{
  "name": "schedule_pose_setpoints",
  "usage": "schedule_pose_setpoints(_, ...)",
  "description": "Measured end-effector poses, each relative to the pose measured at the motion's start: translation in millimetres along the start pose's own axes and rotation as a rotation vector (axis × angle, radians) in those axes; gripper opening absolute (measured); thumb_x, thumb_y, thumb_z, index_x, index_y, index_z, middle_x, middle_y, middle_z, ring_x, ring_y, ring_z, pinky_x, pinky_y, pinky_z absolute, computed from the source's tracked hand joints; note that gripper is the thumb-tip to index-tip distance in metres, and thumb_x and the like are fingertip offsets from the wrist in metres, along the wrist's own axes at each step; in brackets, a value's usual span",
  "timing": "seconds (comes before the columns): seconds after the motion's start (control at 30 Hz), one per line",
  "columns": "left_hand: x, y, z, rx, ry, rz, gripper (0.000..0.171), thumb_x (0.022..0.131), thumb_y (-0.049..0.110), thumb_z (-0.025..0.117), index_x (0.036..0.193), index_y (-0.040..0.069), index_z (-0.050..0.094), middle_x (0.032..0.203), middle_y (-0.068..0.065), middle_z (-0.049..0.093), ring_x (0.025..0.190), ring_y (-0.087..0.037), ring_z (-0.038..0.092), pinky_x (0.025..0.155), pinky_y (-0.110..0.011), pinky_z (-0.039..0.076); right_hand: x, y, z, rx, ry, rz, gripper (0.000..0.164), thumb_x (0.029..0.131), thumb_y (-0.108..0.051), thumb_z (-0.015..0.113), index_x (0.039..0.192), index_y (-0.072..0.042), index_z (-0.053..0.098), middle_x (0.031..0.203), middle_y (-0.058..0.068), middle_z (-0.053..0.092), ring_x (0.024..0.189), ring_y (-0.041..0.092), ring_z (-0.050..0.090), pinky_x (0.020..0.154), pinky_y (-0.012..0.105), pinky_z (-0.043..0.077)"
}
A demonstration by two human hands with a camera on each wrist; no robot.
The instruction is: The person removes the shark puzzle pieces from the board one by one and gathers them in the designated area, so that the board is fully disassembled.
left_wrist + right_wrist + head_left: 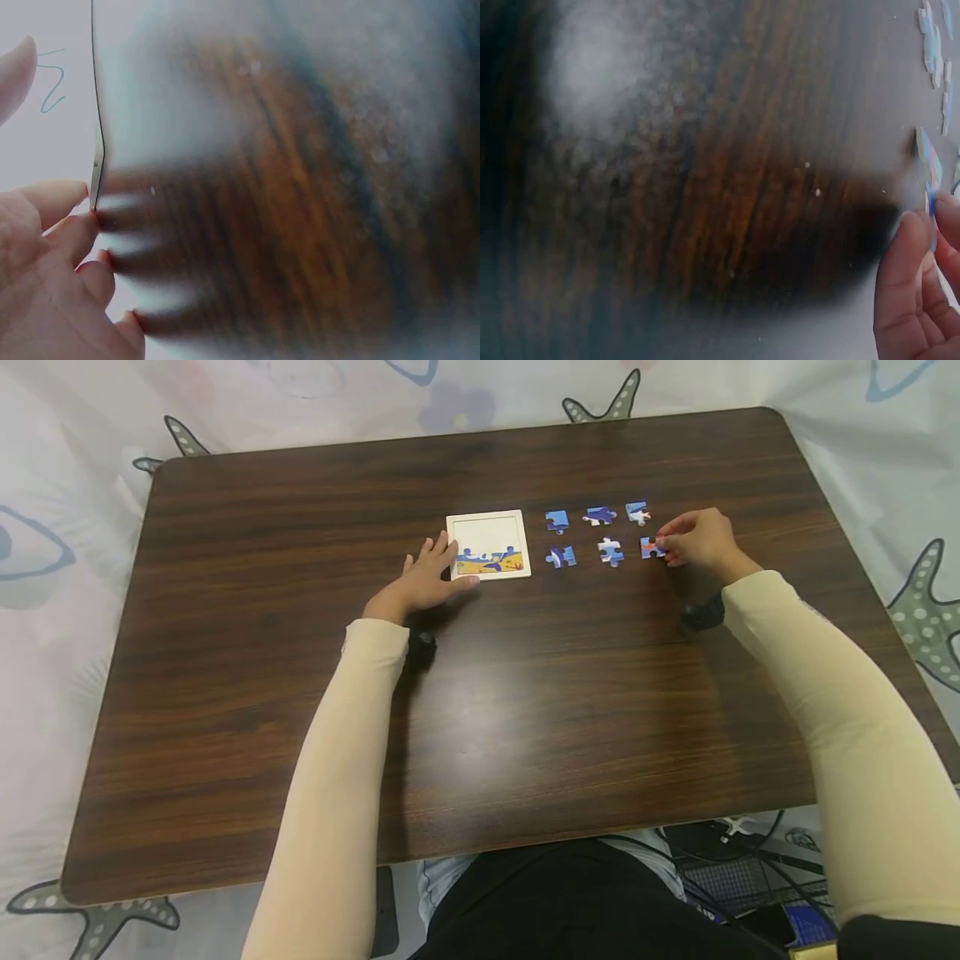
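Note:
A square puzzle board with a pale raised frame lies on the table, its lower part filled with yellow and blue pieces. My left hand rests at the board's left edge, fingers spread and thumb along the bottom rim; the left wrist view shows the fingertips against the edge. At the right, my right hand pinches a red and blue jigsaw piece between thumb and fingers. In the right wrist view this jigsaw piece is tilted up off the table.
Between board and right hand lie several loose pieces in two rows, among them a blue piece, a purple one and a white and blue one. The dark wooden table stands before a patterned curtain.

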State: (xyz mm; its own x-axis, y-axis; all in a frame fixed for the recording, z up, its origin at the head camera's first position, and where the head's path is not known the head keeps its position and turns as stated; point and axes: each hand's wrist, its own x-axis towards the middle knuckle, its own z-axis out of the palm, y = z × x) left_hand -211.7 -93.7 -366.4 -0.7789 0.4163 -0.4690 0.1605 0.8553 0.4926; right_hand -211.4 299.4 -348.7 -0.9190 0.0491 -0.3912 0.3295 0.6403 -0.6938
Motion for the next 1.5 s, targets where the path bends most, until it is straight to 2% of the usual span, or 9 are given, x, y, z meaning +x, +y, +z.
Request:
schedule_pose_setpoints(0.23, -1.5, 1.8, -0.9, -0.007, 0.012, -0.005, 0.083, 0.096, 0.053, 0.041, 0.154, 0.014, -0.003, 0.16, -0.004, -0.019, 0.15, -0.027, -0.018, 0.12, -0.052, -0.011, 8.1, 1.4, 2.3, -0.098, 0.011, -0.017, 0.034, 0.091, -0.009, 0.06, 0.117, 0.012, 0.054, 0.062, -0.021, 0.053, 0.051, -0.005, 0.057, 0.053, 0.016, 0.054)
schedule_pose_setpoints(0.63, -1.7, 0.8, 1.4, 0.004, 0.007, 0.001, 0.084, 0.095, 0.053, 0.043, 0.154, 0.014, -0.003, 0.16, -0.005, -0.019, 0.15, -0.028, -0.017, 0.12, -0.054, -0.012, 7.9, 1.1, 8.9, -0.135, 0.037, -0.04, 0.027, 0.091, -0.006, 0.058, 0.111, 0.012, 0.059, 0.061, -0.021, 0.054, 0.049, -0.006, 0.055, 0.05, 0.014, 0.051)
schedule_pose_setpoints(0.73, -2.7, 0.5, 1.6, -0.004, 0.008, 0.013, 0.083, 0.095, 0.052, 0.045, 0.154, 0.017, -0.002, 0.16, -0.005, -0.02, 0.149, -0.028, -0.017, 0.119, -0.055, -0.012, 6.8, -0.6, 9.4, -0.159, 0.038, -0.04, 0.026, 0.092, -0.007, 0.057, 0.111, 0.011, 0.059, 0.067, -0.014, 0.06, 0.05, -0.006, 0.055, 0.051, 0.014, 0.051)
schedule_pose_setpoints(0.9, -3.9, -1.4, -0.2, -0.052, -0.003, 0.066, 0.071, 0.096, 0.048, 0.046, 0.153, 0.028, 0.009, 0.16, 0.0, -0.021, 0.148, -0.029, -0.022, 0.118, -0.056, -0.015, 3.4, -3.5, 7.1, -0.198, 0.071, -0.056, 0.029, 0.093, -0.011, 0.056, 0.115, 0.008, 0.059, 0.097, 0.015, 0.069, 0.051, -0.007, 0.055, 0.051, 0.012, 0.05)
schedule_pose_setpoints(0.97, -5.1, -1.8, -1.3, -0.066, -0.015, 0.085, 0.066, 0.097, 0.047, 0.045, 0.152, 0.031, 0.014, 0.16, 0.002, -0.021, 0.147, -0.03, -0.024, 0.117, -0.056, -0.017, 2.4, -5.5, 6.1, -0.204, 0.102, -0.069, 0.031, 0.093, -0.012, 0.056, 0.116, 0.008, 0.059, 0.103, 0.02, 0.067, 0.05, -0.008, 0.054, 0.05, 0.01, 0.048)
schedule_pose_setpoints(1.03, -6.6, -0.9, -1.8, -0.071, -0.026, 0.088, 0.063, 0.097, 0.048, 0.043, 0.152, 0.031, 0.017, 0.16, 0.003, -0.02, 0.147, -0.029, -0.025, 0.116, -0.055, -0.018, 1.8, -8.4, 5.6, -0.207, 0.131, -0.078, 0.032, 0.094, -0.015, 0.056, 0.117, 0.008, 0.059, 0.097, 0.015, 0.066, 0.052, -0.008, 0.052, 0.05, 0.008, 0.046)
schedule_pose_setpoints(1.17, -8.8, 4.0, -1.1, -0.052, -0.024, 0.068, 0.061, 0.097, 0.052, 0.04, 0.151, 0.031, 0.019, 0.16, 0.003, -0.018, 0.147, -0.029, -0.026, 0.116, -0.055, -0.019, 0.9, -18.6, 8.4, -0.183, 0.176, -0.09, 0.035, 0.093, -0.019, 0.059, 0.115, 0.007, 0.06, 0.077, -0.011, 0.056, 0.053, -0.008, 0.052, 0.051, 0.006, 0.044)
schedule_pose_setpoints(1.27, -8.9, 6.7, -0.1, -0.049, -0.011, 0.051, 0.061, 0.097, 0.053, 0.04, 0.151, 0.032, 0.021, 0.16, 0.004, -0.018, 0.147, -0.028, -0.026, 0.116, -0.055, -0.019, 0.1, -29.7, 14.2, -0.17, 0.181, -0.1, 0.036, 0.092, -0.022, 0.06, 0.115, 0.006, 0.06, 0.075, -0.015, 0.052, 0.054, -0.009, 0.052, 0.051, 0.005, 0.044)
schedule_pose_setpoints(1.5, -6.6, 7.0, 3.3, -0.065, -0.002, 0.027, 0.057, 0.098, 0.053, 0.034, 0.15, 0.033, 0.022, 0.16, 0.004, -0.02, 0.146, -0.029, -0.027, 0.115, -0.056, -0.021, -4.9, -62.0, 41.5, -0.219, 0.145, -0.198, 0.036, 0.092, -0.023, 0.06, 0.116, 0.003, 0.062, 0.099, 0.008, 0.063, 0.068, -0.003, 0.052, 0.059, 0.006, 0.041)
